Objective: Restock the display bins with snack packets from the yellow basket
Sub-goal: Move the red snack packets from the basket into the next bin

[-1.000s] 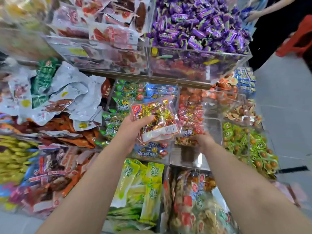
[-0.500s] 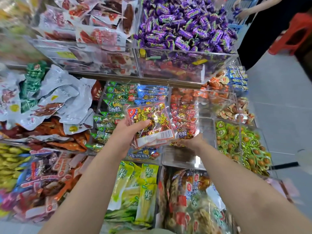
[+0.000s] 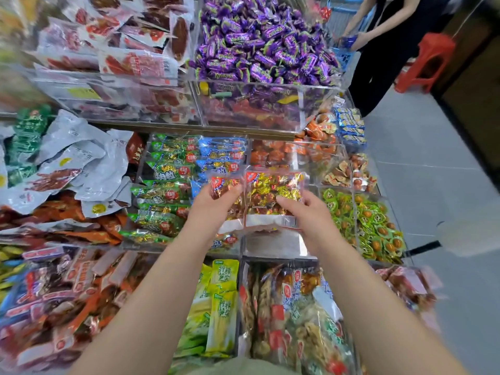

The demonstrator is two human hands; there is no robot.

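Two clear snack packets of gold and red wrapped sweets are held side by side over the middle bins. My left hand (image 3: 213,209) grips the left packet (image 3: 226,185) with the thumb on its front. My right hand (image 3: 311,217) pinches the right packet (image 3: 273,190) at its lower right corner. Just below them lies a clear acrylic bin (image 3: 273,246) whose near part shows bare floor. The yellow basket is out of view.
Green and blue packets (image 3: 167,185) fill the bin to the left, and green round snacks (image 3: 362,220) the bin to the right. Purple sweets (image 3: 259,41) are heaped on the upper tier. A person in black (image 3: 384,50) and a red stool (image 3: 433,60) stand in the aisle at top right.
My right hand has risen from the clear bin and taken hold of a packet. The packets, earlier together in my left hand, are now spread side by side between both hands.
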